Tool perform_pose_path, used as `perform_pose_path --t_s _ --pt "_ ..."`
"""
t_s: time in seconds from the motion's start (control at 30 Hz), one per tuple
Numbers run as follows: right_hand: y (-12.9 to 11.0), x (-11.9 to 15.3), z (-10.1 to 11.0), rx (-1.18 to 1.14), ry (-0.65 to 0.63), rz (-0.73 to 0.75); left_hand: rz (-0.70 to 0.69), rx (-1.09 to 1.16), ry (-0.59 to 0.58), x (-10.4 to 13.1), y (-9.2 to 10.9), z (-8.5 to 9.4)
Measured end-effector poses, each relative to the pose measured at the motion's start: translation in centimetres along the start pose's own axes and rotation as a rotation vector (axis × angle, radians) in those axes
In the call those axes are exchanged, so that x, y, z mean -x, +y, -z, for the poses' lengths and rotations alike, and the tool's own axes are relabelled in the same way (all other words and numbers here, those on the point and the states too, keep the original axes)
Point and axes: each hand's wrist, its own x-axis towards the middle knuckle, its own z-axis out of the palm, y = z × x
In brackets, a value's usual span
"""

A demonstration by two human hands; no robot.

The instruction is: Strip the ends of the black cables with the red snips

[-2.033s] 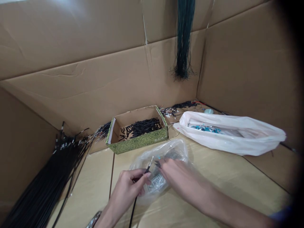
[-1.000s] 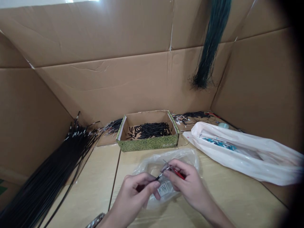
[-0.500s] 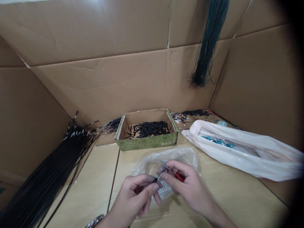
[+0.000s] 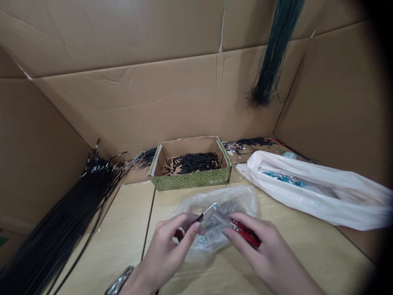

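Note:
Between its thumb and fingers, my left hand (image 4: 170, 246) pinches a black cable (image 4: 200, 217) whose thin, pale end points up and right. My right hand (image 4: 256, 246) is wrapped round a red-handled tool (image 4: 246, 234); its grey, blurred tip is close to the cable's end, and I cannot tell whether they touch. Beneath both hands lies a clear plastic bag (image 4: 207, 239) with printed letters, holding small metallic pieces.
A green patterned box (image 4: 190, 181) of short black tubes stands at the back. Black cables (image 4: 61, 217) run along the left. A white bag (image 4: 310, 200) with blue pieces lies right. Dark green wires (image 4: 276, 53) hang above, before cardboard walls (image 4: 138, 94).
My right hand has moved right, away from my left hand, with the red-handled tool. The cable's pale end now shows clearly. The whole view has shifted slightly.

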Motion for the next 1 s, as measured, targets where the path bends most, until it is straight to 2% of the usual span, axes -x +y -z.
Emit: perform_pose_path --t_s 0.07,0.17,0.27,0.33,0.47,0.67,0.8,0.9,1.0 --pt "-0.4 0.2 -1.3 -0.085 0.07 -0.027 -0.043 -0.028 0.011 0.3 -0.2 -0.3" --pt "-1.1 0.1 -3.8 -0.256 0.241 -0.057 -0.107 -0.07 0.029 0.9 -0.4 -0.6" --pt "-1.6 -0.1 -5.6 -0.399 0.307 -0.061 -0.147 -0.056 0.023 1.2 -0.3 -0.6" --pt "-1.7 -0.2 -5.9 -0.502 0.269 -0.061 -0.143 -0.018 0.016 1.3 0.0 -0.3" --pt "-1.7 -0.1 -5.1 -0.661 0.127 -0.068 -0.074 0.085 -0.044 1.2 0.6 0.2" --pt "-1.4 0.0 -5.1 -0.802 -0.02 -0.124 0.034 0.402 -0.163 1.3 0.1 0.2" --pt "-1.3 -0.2 -4.1 -0.649 -0.009 -0.115 0.034 0.382 -0.154 1.2 -0.1 0.4" --pt "-1.1 0.1 -1.9 -0.345 0.046 -0.061 -0.003 0.255 -0.096 0.9 0.0 0.7" --pt "-1.1 0.8 0.2 -0.029 0.04 -0.026 -0.014 0.14 -0.076 0.3 0.0 0.9"
